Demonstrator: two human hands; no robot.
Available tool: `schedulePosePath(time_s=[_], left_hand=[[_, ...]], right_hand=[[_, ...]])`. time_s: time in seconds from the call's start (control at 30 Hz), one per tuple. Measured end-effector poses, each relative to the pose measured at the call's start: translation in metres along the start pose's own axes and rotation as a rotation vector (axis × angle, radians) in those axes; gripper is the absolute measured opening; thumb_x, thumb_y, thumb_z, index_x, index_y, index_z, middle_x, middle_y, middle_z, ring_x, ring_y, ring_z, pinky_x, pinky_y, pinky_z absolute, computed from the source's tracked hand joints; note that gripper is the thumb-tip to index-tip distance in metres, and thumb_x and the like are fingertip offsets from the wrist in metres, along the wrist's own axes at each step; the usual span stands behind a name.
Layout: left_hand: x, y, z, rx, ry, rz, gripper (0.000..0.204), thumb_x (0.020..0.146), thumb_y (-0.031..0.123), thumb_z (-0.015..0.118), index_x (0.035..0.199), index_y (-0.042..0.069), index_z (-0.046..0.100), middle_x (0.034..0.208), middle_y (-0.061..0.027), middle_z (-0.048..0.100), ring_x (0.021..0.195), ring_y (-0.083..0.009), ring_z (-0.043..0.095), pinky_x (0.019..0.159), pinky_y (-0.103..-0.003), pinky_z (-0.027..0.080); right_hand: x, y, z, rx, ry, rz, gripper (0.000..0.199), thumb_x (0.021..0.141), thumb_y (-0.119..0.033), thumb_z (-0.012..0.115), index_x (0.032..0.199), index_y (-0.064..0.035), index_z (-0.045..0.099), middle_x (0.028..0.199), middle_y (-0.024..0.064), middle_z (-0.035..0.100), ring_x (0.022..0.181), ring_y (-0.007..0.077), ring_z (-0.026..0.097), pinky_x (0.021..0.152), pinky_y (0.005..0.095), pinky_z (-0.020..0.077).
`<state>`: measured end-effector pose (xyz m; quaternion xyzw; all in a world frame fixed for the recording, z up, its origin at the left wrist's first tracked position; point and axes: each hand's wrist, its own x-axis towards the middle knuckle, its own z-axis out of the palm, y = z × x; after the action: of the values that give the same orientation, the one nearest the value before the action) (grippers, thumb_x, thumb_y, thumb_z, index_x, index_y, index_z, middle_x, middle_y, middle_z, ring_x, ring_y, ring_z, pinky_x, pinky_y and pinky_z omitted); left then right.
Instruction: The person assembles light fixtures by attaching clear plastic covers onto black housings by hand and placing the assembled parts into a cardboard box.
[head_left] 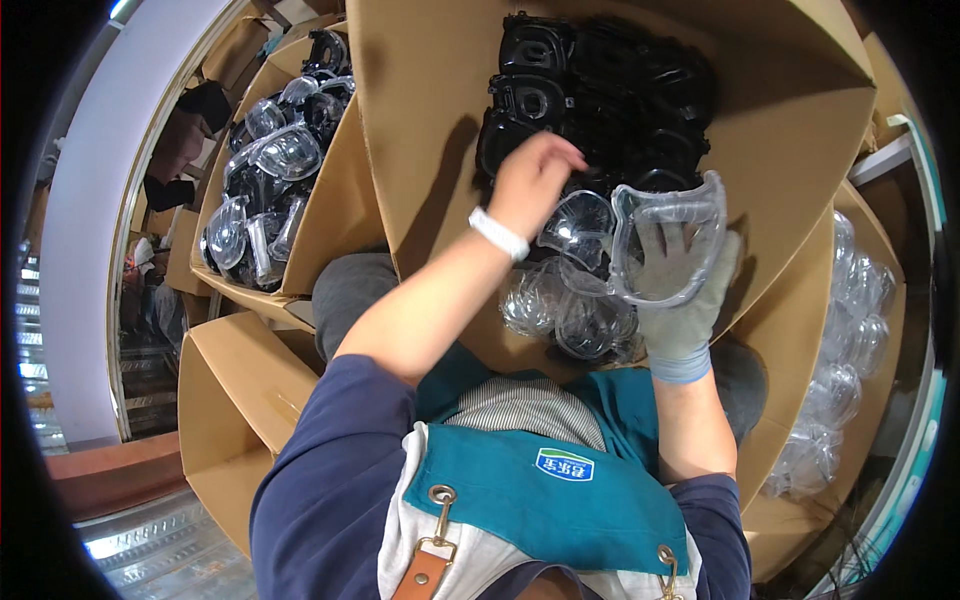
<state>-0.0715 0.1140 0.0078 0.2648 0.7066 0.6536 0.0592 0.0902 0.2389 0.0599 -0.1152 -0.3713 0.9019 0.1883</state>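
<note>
My left hand (540,175), bare with a white band at the wrist, hovers over the black plastic housings (535,100) in the big cardboard box. Its fingers are smeared by motion, and nothing shows in them. My right hand (690,270) wears a pale grey glove and holds up a clear plastic cover (668,245) with a thick rounded rim. The gloved fingers show through the cover. Just left of it lies a black part with a clear cover (580,228). More clear covers (570,305) are heaped at the box's near side.
The large box (430,90) has tall walls around both hands. To its left stands a box of black and clear parts (285,155). Another box, at right, holds several clear covers (845,345). An open carton (225,400) is at lower left, beside a metal-plated floor (170,545).
</note>
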Motion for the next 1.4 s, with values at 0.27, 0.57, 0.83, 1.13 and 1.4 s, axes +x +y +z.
schedulePosePath(time_s=[0.27,0.57,0.83,1.13,1.4], left_hand=[[0.013,-0.179,-0.062,1.529,-0.231,0.083,0.038,0.082,0.019,0.058,0.119,0.009,0.058,0.127,-0.0118,0.055,0.127,-0.0351,0.041,0.103,-0.051,0.033],[0.010,-0.154,-0.051,1.353,-0.287,0.076,0.040,0.074,0.015,0.068,0.110,0.008,0.055,0.122,-0.0117,0.056,0.120,-0.0324,0.046,0.095,-0.047,0.039],[0.003,-0.114,-0.024,0.853,0.114,-0.431,0.061,0.078,0.041,0.071,0.120,0.002,0.051,0.116,-0.0232,0.060,0.115,-0.0383,0.049,0.100,-0.042,0.038],[-0.108,0.008,0.043,-0.350,0.037,-0.252,0.032,0.100,0.031,0.047,0.108,0.001,0.055,0.120,-0.0097,0.039,0.112,-0.0195,0.040,0.102,-0.030,0.030],[-0.102,0.044,0.043,-0.652,-0.093,-0.300,0.079,0.084,0.045,0.065,0.139,0.004,0.026,0.134,-0.0133,0.042,0.124,-0.0226,0.043,0.107,-0.036,0.033]], right_hand=[[0.004,-0.001,-0.016,0.483,-0.003,0.325,0.070,0.087,-0.061,0.051,0.143,-0.0217,0.035,0.142,0.0130,0.037,0.131,0.0381,0.037,0.098,0.0665,0.0363],[0.006,0.028,-0.024,0.546,0.050,0.610,0.060,0.090,-0.061,0.045,0.135,-0.0216,0.045,0.136,0.0124,0.044,0.125,0.0361,0.044,0.098,0.0652,0.0368],[0.004,0.035,-0.027,0.486,0.155,0.543,0.053,0.094,-0.053,0.047,0.137,-0.0212,0.042,0.131,0.0093,0.048,0.119,0.0301,0.049,0.098,0.0514,0.0436],[-0.018,0.052,-0.017,-0.589,-0.094,-0.352,0.074,0.091,-0.021,0.060,0.147,0.0001,0.017,0.136,0.0156,0.043,0.122,0.0238,0.045,0.106,0.0350,0.0342],[-0.028,0.046,-0.023,-0.616,-0.165,-0.394,0.075,0.089,-0.026,0.060,0.147,0.0000,0.021,0.142,0.0184,0.038,0.127,0.0287,0.044,0.107,0.0378,0.0357]])
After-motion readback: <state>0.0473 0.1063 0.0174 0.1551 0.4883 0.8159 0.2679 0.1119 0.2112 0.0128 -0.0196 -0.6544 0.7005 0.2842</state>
